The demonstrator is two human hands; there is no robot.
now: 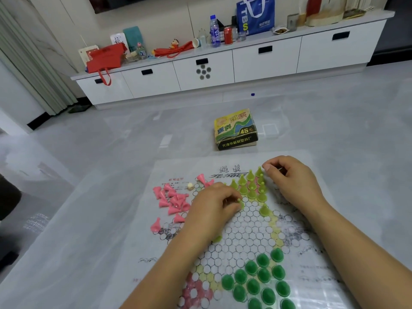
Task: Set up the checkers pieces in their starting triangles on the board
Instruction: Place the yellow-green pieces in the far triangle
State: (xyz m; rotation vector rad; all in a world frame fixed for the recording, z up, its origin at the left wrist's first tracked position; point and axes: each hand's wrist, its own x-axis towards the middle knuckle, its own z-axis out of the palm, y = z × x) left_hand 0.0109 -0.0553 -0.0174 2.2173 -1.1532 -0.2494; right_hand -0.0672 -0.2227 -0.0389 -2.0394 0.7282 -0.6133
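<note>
Checkers pieces (252,185): glossy plastic cones (knob-topped)

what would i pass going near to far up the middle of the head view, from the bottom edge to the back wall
dark green pieces → lone light green piece → light green triangle → game box → small blue object on the floor → white cabinet

We see a low white cabinet (267,68) carrying a blue bag (255,15), a red can (228,35), a bottle (215,31) and what may be a red bag (104,58).
</note>
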